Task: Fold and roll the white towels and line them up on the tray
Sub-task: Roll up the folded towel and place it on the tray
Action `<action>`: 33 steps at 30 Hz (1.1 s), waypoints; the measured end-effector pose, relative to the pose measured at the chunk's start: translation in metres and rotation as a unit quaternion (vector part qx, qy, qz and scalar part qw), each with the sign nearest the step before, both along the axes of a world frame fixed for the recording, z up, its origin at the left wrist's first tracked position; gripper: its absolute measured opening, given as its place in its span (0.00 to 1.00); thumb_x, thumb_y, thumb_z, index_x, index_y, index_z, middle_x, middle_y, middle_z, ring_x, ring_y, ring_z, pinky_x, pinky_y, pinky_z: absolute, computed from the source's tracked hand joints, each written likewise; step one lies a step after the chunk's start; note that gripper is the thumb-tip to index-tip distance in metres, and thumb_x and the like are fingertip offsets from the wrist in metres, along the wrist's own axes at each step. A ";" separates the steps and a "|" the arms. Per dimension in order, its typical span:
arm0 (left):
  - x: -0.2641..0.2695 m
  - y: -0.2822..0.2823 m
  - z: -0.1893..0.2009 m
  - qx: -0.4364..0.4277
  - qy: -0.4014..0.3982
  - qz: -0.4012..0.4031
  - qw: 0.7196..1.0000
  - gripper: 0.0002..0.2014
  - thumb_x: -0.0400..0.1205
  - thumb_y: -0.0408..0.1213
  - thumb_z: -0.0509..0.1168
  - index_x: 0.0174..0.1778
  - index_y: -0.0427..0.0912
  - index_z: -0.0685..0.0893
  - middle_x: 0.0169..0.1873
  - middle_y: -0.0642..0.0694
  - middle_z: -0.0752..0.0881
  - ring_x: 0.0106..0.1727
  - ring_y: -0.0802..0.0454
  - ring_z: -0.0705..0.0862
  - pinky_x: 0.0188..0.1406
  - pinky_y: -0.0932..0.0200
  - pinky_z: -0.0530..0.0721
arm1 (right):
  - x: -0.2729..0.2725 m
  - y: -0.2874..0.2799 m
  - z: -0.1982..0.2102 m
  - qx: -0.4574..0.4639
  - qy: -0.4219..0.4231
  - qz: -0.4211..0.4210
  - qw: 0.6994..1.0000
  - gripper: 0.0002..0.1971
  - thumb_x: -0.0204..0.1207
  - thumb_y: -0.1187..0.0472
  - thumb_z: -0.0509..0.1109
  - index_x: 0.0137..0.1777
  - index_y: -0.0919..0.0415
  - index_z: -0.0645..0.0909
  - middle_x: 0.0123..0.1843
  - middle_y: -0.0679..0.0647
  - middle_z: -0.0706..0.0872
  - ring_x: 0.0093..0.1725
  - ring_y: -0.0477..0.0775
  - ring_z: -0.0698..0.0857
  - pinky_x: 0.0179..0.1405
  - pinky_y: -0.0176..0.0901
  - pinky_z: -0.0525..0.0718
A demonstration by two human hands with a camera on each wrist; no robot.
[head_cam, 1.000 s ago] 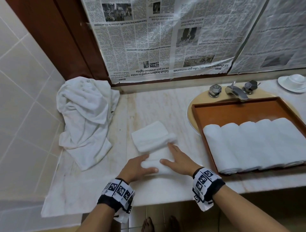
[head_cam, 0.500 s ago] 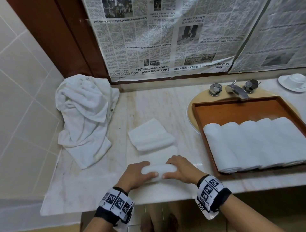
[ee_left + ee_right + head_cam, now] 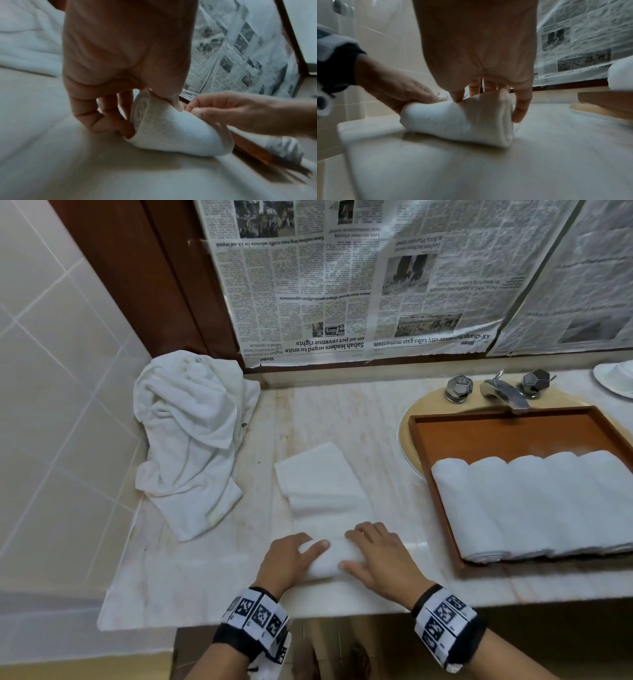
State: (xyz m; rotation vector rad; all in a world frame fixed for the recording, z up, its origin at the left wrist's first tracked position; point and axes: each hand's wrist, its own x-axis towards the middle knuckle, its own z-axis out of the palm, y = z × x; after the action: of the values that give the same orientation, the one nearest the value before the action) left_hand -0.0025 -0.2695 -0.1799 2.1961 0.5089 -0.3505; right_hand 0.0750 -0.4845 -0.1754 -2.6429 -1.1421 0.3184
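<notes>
Both hands, left hand (image 3: 286, 559) and right hand (image 3: 380, 563), are curling around a half-rolled white towel (image 3: 325, 559) on the counter (image 3: 205, 577), while five rolled towels (image 3: 534, 505) are already lining the brown wooden tray (image 3: 513, 433) and a folded white towel (image 3: 318, 474) and a crumpled white pile (image 3: 191, 433) are waiting.

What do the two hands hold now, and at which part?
A rolled white towel on the counter: the left hand grips its left end, the right hand its right end.

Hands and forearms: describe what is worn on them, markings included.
Both forearms are bare, with no sleeves. Each wrist carries a black band wrapped in white panels printed with black square fiducial-style patterns. The left hand and right hand wear no gloves; no rings or watch show in any view. No cables are visible.
</notes>
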 end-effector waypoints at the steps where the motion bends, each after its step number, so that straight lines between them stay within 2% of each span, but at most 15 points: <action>1: -0.001 0.000 -0.002 0.005 -0.004 0.017 1.000 0.28 0.70 0.78 0.59 0.43 0.57 0.84 0.43 0.58 0.88 0.49 0.59 0.85 0.54 0.55 0.82 | 0.000 -0.005 -0.003 0.004 0.022 0.010 1.000 0.33 0.77 0.31 0.57 0.73 0.51 0.75 0.68 0.49 0.77 0.64 0.54 0.76 0.59 0.50 0.77; 5: -0.013 -0.003 -0.004 0.012 -0.088 0.028 0.996 0.23 0.73 0.73 0.65 0.58 0.65 0.82 0.55 0.63 0.82 0.59 0.64 0.81 0.61 0.60 0.79 | 0.013 -0.007 0.000 0.035 0.163 -0.023 0.986 0.35 0.71 0.26 0.65 0.71 0.48 0.79 0.63 0.45 0.79 0.62 0.48 0.75 0.64 0.45 0.72; 8: -0.023 -0.002 -0.009 0.020 -0.136 -0.038 0.990 0.30 0.71 0.72 0.69 0.67 0.66 0.78 0.62 0.64 0.75 0.64 0.66 0.76 0.64 0.64 0.74 | 0.026 0.000 0.008 0.078 0.264 -0.074 0.958 0.24 0.73 0.36 0.75 0.60 0.52 0.85 0.57 0.49 0.83 0.58 0.50 0.79 0.60 0.43 0.75; 11: -0.024 0.001 -0.015 0.039 -0.138 -0.058 0.988 0.33 0.69 0.70 0.73 0.69 0.66 0.78 0.63 0.63 0.77 0.65 0.62 0.75 0.66 0.61 0.73 | 0.033 0.003 0.015 0.080 0.305 -0.098 0.944 0.18 0.76 0.40 0.74 0.56 0.52 0.84 0.57 0.50 0.85 0.58 0.50 0.81 0.54 0.40 0.73; 13: -0.018 0.006 -0.012 0.036 -0.116 -0.066 0.990 0.33 0.66 0.70 0.74 0.67 0.66 0.80 0.62 0.61 0.79 0.63 0.59 0.76 0.66 0.60 0.72 | 0.029 0.006 0.016 0.058 0.267 -0.095 0.957 0.19 0.81 0.41 0.68 0.61 0.55 0.84 0.61 0.52 0.84 0.61 0.52 0.80 0.56 0.40 0.72; 15: -0.006 0.014 -0.003 0.020 -0.068 -0.081 0.994 0.34 0.63 0.71 0.74 0.65 0.64 0.83 0.59 0.59 0.81 0.61 0.59 0.79 0.65 0.60 0.75 | 0.018 0.007 0.014 0.024 0.151 -0.067 0.986 0.24 0.86 0.41 0.58 0.71 0.57 0.80 0.68 0.54 0.80 0.66 0.55 0.77 0.61 0.45 0.75; 17: 0.004 0.020 0.008 -0.011 -0.003 -0.086 0.996 0.33 0.64 0.68 0.78 0.64 0.60 0.85 0.57 0.58 0.83 0.60 0.59 0.81 0.62 0.61 0.77 | 0.007 0.002 0.014 0.006 0.071 -0.031 0.997 0.33 0.82 0.35 0.49 0.77 0.55 0.73 0.74 0.52 0.74 0.70 0.55 0.74 0.64 0.49 0.76; 18: 0.006 0.022 0.012 -0.023 0.021 -0.086 0.996 0.31 0.66 0.66 0.79 0.64 0.59 0.85 0.56 0.58 0.83 0.59 0.58 0.81 0.59 0.62 0.78 | 0.004 -0.001 0.013 -0.006 0.062 -0.010 0.998 0.37 0.78 0.31 0.49 0.80 0.54 0.70 0.75 0.51 0.72 0.71 0.55 0.72 0.66 0.49 0.76; 21: 0.002 0.020 0.017 -0.024 0.054 -0.084 0.995 0.27 0.70 0.64 0.77 0.62 0.57 0.85 0.56 0.57 0.85 0.57 0.59 0.82 0.51 0.65 0.77 | 0.002 -0.004 0.011 -0.036 0.085 0.016 0.996 0.38 0.77 0.31 0.63 0.81 0.51 0.67 0.75 0.48 0.72 0.72 0.53 0.71 0.69 0.47 0.72; 24: -0.013 0.011 0.013 0.004 0.015 -0.078 0.997 0.31 0.70 0.69 0.74 0.66 0.60 0.81 0.61 0.58 0.81 0.62 0.58 0.80 0.54 0.64 0.76 | 0.012 0.000 0.015 -0.017 0.164 -0.008 0.986 0.32 0.75 0.33 0.70 0.74 0.48 0.76 0.67 0.48 0.78 0.66 0.51 0.75 0.65 0.47 0.75; 26: -0.024 0.006 0.007 0.020 -0.045 -0.063 0.997 0.36 0.68 0.72 0.73 0.71 0.63 0.76 0.66 0.60 0.75 0.66 0.60 0.76 0.64 0.60 0.76 | 0.019 0.004 0.020 -0.004 0.227 -0.016 0.974 0.27 0.73 0.34 0.72 0.65 0.50 0.84 0.57 0.50 0.81 0.57 0.50 0.77 0.59 0.45 0.76; 28: -0.032 0.001 0.003 0.011 -0.093 -0.022 0.995 0.38 0.68 0.70 0.74 0.74 0.64 0.73 0.67 0.61 0.74 0.66 0.61 0.75 0.68 0.58 0.76 | 0.025 0.007 0.019 0.013 0.262 -0.013 0.965 0.23 0.73 0.35 0.73 0.54 0.55 0.87 0.50 0.52 0.81 0.51 0.51 0.79 0.53 0.45 0.77; 29: -0.034 0.000 0.001 0.002 -0.105 0.001 0.994 0.37 0.69 0.69 0.74 0.73 0.64 0.73 0.66 0.62 0.76 0.65 0.62 0.77 0.67 0.58 0.77 | 0.028 0.007 0.016 0.025 0.277 -0.016 0.961 0.24 0.73 0.34 0.73 0.48 0.56 0.87 0.48 0.53 0.82 0.49 0.52 0.80 0.52 0.47 0.77; 31: -0.036 -0.002 0.002 -0.016 -0.108 0.033 0.994 0.32 0.70 0.70 0.73 0.69 0.66 0.76 0.62 0.65 0.81 0.61 0.65 0.80 0.63 0.59 0.80 | 0.029 0.005 0.014 0.043 0.305 -0.038 0.951 0.32 0.72 0.28 0.66 0.37 0.62 0.82 0.43 0.58 0.84 0.45 0.58 0.83 0.48 0.51 0.79; 33: -0.033 0.001 0.002 -0.027 -0.098 0.039 0.994 0.29 0.69 0.72 0.72 0.63 0.67 0.79 0.57 0.65 0.84 0.58 0.66 0.82 0.60 0.59 0.82 | 0.027 0.007 0.012 0.043 0.290 -0.072 0.953 0.35 0.77 0.28 0.57 0.37 0.63 0.79 0.43 0.58 0.81 0.45 0.62 0.83 0.47 0.51 0.77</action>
State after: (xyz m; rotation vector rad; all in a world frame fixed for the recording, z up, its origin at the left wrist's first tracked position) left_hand -0.0355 -0.2687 -0.1782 2.1237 0.4703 -0.1044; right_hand 0.1021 -0.4778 -0.1631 -2.2960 -0.7435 0.9146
